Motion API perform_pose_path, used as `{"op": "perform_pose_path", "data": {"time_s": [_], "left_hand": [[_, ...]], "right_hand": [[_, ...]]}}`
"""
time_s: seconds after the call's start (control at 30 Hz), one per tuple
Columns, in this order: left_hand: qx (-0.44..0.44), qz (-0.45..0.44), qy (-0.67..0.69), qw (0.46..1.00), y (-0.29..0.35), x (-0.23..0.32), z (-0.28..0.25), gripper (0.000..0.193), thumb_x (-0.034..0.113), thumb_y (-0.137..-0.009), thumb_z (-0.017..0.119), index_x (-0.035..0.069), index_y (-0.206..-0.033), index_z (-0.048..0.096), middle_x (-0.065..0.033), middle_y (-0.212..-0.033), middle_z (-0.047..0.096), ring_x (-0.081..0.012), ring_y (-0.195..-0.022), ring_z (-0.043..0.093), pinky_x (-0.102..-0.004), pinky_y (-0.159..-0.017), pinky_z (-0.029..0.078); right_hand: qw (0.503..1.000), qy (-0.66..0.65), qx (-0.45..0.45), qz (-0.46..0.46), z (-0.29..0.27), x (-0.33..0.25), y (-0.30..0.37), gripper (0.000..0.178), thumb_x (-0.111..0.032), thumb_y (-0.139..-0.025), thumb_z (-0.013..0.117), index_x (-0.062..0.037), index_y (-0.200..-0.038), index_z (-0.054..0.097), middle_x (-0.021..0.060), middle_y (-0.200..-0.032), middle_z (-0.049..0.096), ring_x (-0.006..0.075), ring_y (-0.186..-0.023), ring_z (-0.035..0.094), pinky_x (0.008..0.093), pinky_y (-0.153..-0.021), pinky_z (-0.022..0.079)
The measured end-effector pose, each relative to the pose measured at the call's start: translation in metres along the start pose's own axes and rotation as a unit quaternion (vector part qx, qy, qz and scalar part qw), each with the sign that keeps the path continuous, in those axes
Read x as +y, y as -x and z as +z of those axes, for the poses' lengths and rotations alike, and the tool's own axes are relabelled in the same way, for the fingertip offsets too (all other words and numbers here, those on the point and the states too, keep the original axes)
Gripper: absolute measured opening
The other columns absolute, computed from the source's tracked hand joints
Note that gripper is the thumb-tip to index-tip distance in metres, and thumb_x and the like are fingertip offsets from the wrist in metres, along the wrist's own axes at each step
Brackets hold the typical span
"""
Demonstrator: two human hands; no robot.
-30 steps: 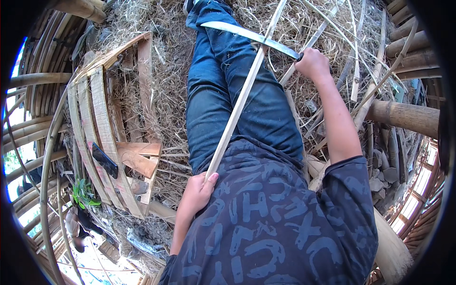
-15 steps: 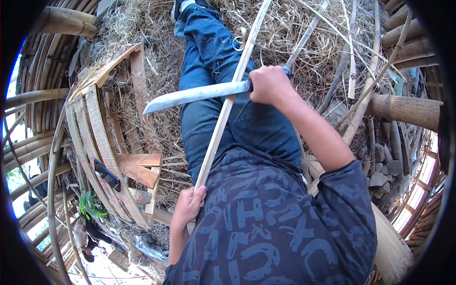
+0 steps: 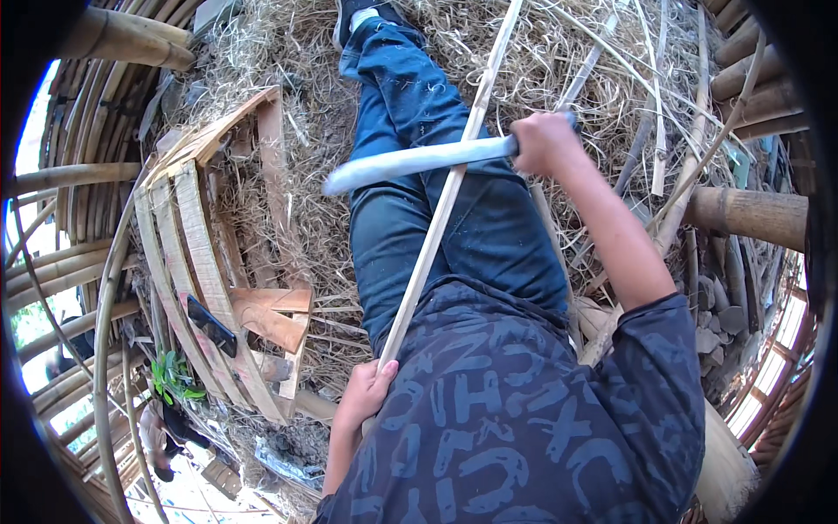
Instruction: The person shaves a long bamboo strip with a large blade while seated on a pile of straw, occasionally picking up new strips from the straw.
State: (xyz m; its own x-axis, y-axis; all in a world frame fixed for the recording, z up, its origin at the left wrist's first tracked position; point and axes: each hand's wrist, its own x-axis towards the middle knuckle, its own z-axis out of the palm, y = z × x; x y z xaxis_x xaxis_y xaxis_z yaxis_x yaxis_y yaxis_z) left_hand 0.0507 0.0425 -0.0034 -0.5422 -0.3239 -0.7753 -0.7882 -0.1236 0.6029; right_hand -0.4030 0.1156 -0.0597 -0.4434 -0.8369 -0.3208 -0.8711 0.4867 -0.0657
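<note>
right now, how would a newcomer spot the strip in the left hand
Find the blue jeans stretching up the middle of the view. A long, pale strip slants over them, its lower part in the left hand, with the knife crossing it farther up. Unlike the loose strips on the straw at upper right, it is held.

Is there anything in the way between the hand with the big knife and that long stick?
Nothing visible is in the way. The right hand holds the machete, which crosses over the bamboo strip; I can't tell whether they touch. The left hand holds the strip's near end.
</note>
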Motion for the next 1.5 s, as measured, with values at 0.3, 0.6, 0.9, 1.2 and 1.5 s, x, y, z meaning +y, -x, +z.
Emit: {"op": "perform_pose_path", "data": {"time_s": [0.3,0.6,0.9,1.2,1.5], "left_hand": [[-0.014,0.04,-0.042,0.998,-0.012,0.0,-0.004,0.039,0.027,-0.1,0.054,-0.005,-0.077,0.056,-0.0025,-0.06,0.047,-0.0093,-0.06,0.041,-0.0306,-0.054,0.039],[-0.03,0.019,-0.029,0.999,0.002,0.005,-0.011,0.043,0.031,-0.101,0.053,-0.003,-0.076,0.055,-0.0001,-0.061,0.05,-0.0085,-0.061,0.043,-0.03,-0.054,0.039],[-0.044,-0.002,0.005,0.999,-0.012,0.005,-0.004,0.04,0.033,-0.101,0.051,0.0,-0.078,0.055,0.0019,-0.064,0.05,-0.0064,-0.06,0.042,-0.0267,-0.053,0.038],[-0.152,-0.138,0.118,0.972,-0.021,0.027,-0.02,0.042,0.039,-0.101,0.05,0.01,-0.071,0.048,0.0071,-0.062,0.041,-0.0039,-0.053,0.037,-0.022,-0.048,0.034],[-0.063,-0.011,0.08,0.995,-0.018,0.039,0.001,0.043,0.036,-0.105,0.041,0.005,-0.077,0.052,0.004,-0.058,0.041,-0.0056,-0.051,0.038,-0.0241,-0.047,0.034]], "right_hand": [[0.99,-0.09,0.057,0.09,0.024,-0.002,0.012,0.025,-0.026,-0.069,0.068,-0.0043,-0.08,0.07,0.0194,-0.081,0.07,0.0354,-0.078,0.07,0.0438,-0.076,0.056],[0.914,-0.175,0.117,0.347,0.029,0.081,-0.026,0.037,-0.03,-0.076,0.068,0.0032,-0.092,0.07,0.0279,-0.089,0.068,0.039,-0.089,0.068,0.0462,-0.081,0.055],[0.985,-0.167,0.03,0.009,0.029,-0.065,0.032,0.022,-0.024,-0.07,0.068,-0.0042,-0.08,0.07,0.0194,-0.078,0.069,0.0354,-0.076,0.07,0.0438,-0.073,0.056],[0.963,-0.215,-0.012,-0.162,0.02,-0.147,0.089,0.021,-0.021,-0.066,0.072,-0.0034,-0.075,0.065,0.0158,-0.07,0.068,0.0307,-0.067,0.069,0.0411,-0.062,0.055],[0.975,-0.197,-0.061,-0.085,0.02,-0.149,0.105,0.026,-0.027,-0.065,0.071,-0.0041,-0.077,0.07,0.0181,-0.074,0.069,0.034,-0.071,0.07,0.0428,-0.069,0.056]]}}
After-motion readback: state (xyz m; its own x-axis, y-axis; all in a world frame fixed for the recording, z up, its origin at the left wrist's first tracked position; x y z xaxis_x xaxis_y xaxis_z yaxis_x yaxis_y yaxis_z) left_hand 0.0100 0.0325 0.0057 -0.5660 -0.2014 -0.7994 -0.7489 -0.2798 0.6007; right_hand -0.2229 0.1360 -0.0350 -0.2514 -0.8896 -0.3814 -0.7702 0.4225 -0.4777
